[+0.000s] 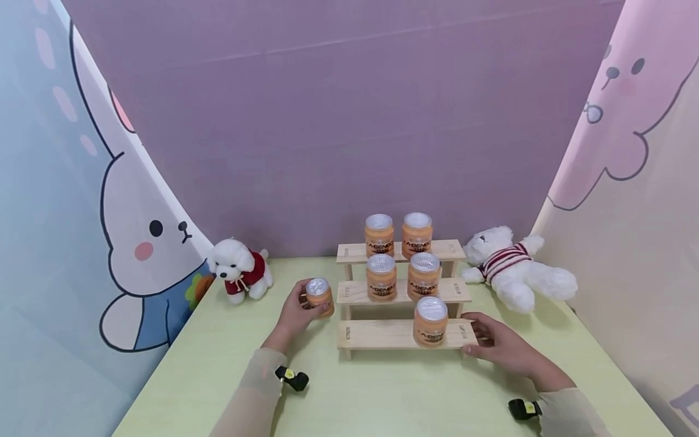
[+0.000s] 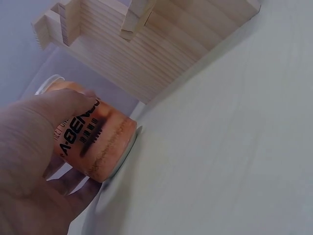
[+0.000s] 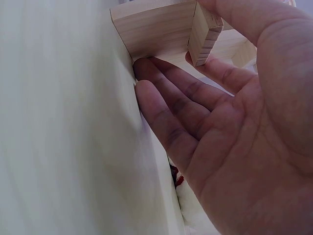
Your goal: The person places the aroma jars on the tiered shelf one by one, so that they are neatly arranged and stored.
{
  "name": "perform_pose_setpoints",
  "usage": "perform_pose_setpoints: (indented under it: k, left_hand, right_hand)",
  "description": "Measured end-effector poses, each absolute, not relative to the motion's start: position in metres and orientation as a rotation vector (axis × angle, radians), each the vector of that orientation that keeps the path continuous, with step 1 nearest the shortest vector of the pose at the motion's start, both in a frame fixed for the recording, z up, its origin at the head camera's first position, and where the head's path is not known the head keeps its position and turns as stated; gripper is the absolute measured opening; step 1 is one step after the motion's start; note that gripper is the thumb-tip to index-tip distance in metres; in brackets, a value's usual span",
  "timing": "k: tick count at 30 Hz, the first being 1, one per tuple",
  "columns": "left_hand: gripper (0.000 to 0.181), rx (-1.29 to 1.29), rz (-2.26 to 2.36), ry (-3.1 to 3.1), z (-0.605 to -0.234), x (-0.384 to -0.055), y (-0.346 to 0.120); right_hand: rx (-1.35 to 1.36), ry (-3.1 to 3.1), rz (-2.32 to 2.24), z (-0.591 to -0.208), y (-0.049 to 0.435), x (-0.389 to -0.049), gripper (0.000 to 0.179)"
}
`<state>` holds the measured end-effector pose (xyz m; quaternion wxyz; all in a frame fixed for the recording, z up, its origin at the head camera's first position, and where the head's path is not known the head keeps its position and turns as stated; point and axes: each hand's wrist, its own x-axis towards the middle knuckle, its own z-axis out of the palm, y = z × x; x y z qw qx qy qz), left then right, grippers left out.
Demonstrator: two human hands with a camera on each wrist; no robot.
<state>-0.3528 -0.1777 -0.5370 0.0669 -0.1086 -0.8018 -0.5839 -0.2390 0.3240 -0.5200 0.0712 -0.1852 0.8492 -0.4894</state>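
My left hand (image 1: 295,315) grips an orange can (image 1: 319,297) with a silvery lid, left of a three-step wooden display stand (image 1: 377,332). In the left wrist view the can (image 2: 100,139) tilts in the picture, its base close to the tabletop, thumb across its printed side and fingers round the back. My right hand (image 1: 502,346) holds the right end of the stand's lowest step, thumb in front and fingers behind. In the right wrist view the board end (image 3: 205,36) sits between thumb and index finger, while the other fingers (image 3: 166,117) extend along the tabletop.
Matching cans stand on the steps: two on top, two in the middle (image 1: 381,279), one at the lowest step's right (image 1: 431,321). A white plush dog (image 1: 240,270) sits at the back left. A plush bear (image 1: 508,267) in a striped top lies right of the stand.
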Motion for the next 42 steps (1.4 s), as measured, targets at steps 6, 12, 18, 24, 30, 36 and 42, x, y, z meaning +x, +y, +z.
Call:
perform_pose_setpoints:
  k: [6,12,18,24,30,36,42]
  left_hand:
    - [0.070,-0.329,-1.762,-2.403,-0.538,-0.353,-0.178]
    - [0.070,-0.315,-1.747,-2.398,-0.537,-0.352,-0.179]
    - [0.070,-0.292,-1.743,-2.385,-0.537,-0.350,-0.179]
    - [0.069,-0.280,-1.732,-2.380,-0.535,-0.347,-0.180]
    - [0.070,-0.279,-1.672,-2.351,-0.525,-0.341,-0.179]
    - [0.071,-0.282,-1.596,-2.332,-0.506,-0.329,-0.179]
    - [0.070,-0.303,-1.569,-2.308,-0.488,-0.318,-0.179]
  right_hand:
    - [-0.560,2.557,-1.466,-0.518,0.323,-0.238,0.072]
    - [-0.553,2.558,-1.464,-0.518,0.323,-0.237,0.073]
    - [-0.543,2.574,-1.453,-0.518,0.323,-0.237,0.073]
    - [-0.547,2.570,-1.455,-0.518,0.323,-0.237,0.074]
    - [-0.555,2.571,-1.466,-0.520,0.323,-0.237,0.074]
    - [-0.555,2.571,-1.467,-0.520,0.323,-0.238,0.075]
    - [-0.548,2.576,-1.468,-0.521,0.323,-0.238,0.074]
